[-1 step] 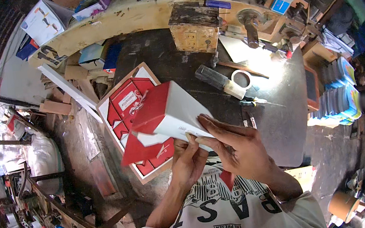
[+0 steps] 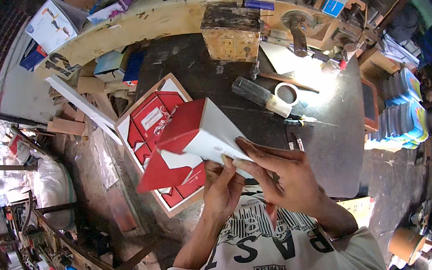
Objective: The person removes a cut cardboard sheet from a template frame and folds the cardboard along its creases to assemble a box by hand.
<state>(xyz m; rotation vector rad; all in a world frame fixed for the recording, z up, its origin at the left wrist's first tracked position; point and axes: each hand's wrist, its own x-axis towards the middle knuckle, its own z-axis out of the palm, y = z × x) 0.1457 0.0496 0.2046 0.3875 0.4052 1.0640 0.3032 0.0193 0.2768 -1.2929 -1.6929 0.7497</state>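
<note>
Head view: thumbs and fingers of the left hand (image 2: pixel 221 190) and right hand (image 2: pixel 286 173) pinch the near end of an angular, part-folded red-and-white card carton (image 2: pixel 209 132), its inside mostly hidden, above flat red printed card (image 2: pixel 147 114) on a brown board (image 2: pixel 179 86).

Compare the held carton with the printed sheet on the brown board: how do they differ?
The carton is raised in the left hand and right hand; the sheet lies on the brown board. The carton is bent along creases; the sheet looks flat. The carton shows a broad white panel; the sheet's visible part is mostly red. Both are red and white.
</note>
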